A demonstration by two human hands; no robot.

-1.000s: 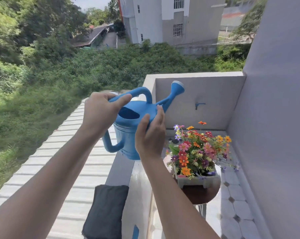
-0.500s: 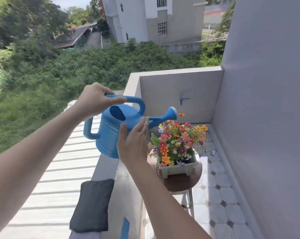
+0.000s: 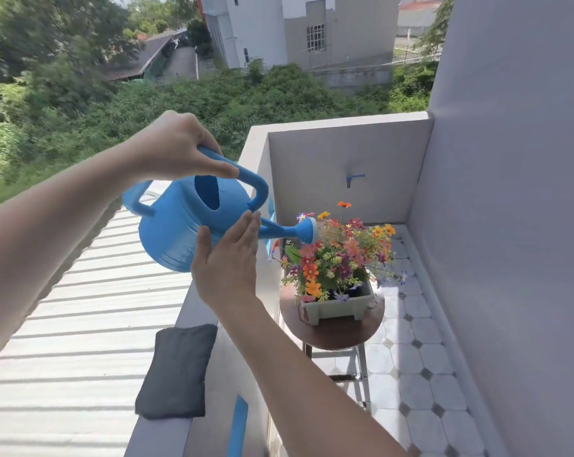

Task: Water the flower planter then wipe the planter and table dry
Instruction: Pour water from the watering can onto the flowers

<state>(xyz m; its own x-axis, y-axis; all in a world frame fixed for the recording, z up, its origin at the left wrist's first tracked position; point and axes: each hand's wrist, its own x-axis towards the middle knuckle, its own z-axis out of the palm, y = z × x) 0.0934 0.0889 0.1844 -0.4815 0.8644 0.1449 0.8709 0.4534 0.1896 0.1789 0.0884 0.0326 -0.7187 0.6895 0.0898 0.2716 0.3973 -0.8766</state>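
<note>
Your left hand (image 3: 176, 150) has its fingers clamped on the watering can (image 3: 193, 225) handle. Your right hand (image 3: 227, 265), fingers apart, steadies its side, spout tilted toward the flowers (image 3: 338, 255) at three o'clock.

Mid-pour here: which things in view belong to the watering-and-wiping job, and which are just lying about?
Job: blue watering can, left hand on its handle, right hand steadying it, flower planter, round table, dark cloth on the ledge.

Bystanders: wall tap, tiled floor.
</note>
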